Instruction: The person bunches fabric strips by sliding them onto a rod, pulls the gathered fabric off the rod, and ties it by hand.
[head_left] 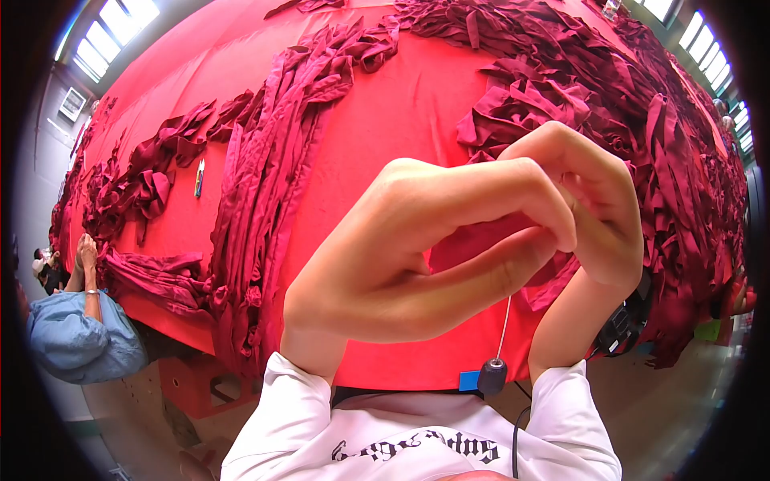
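Note:
Close to the camera, my left hand (pixel 369 264) is raised with its fingers bent and the thumb and index finger pinched together. My right hand (pixel 605 212) is right behind those fingertips, with its fingers curled inward. Whatever the fingertips hold, if anything, is hidden or too small to see. Beneath my left thumb a thin metal rod with a black handle (pixel 492 377) shows near the table edge; its upper end is hidden by my hand. Dark red fabric strips (pixel 533 104) lie heaped behind my right hand.
A bright red cloth (pixel 401 104) covers the table. More dark red strips (pixel 269 172) run along the left, near a small cutter-like tool (pixel 199 178). A person in blue (pixel 80 337) works at far left beside a red stool (pixel 200 385). A black device (pixel 622 325) sits near my right forearm.

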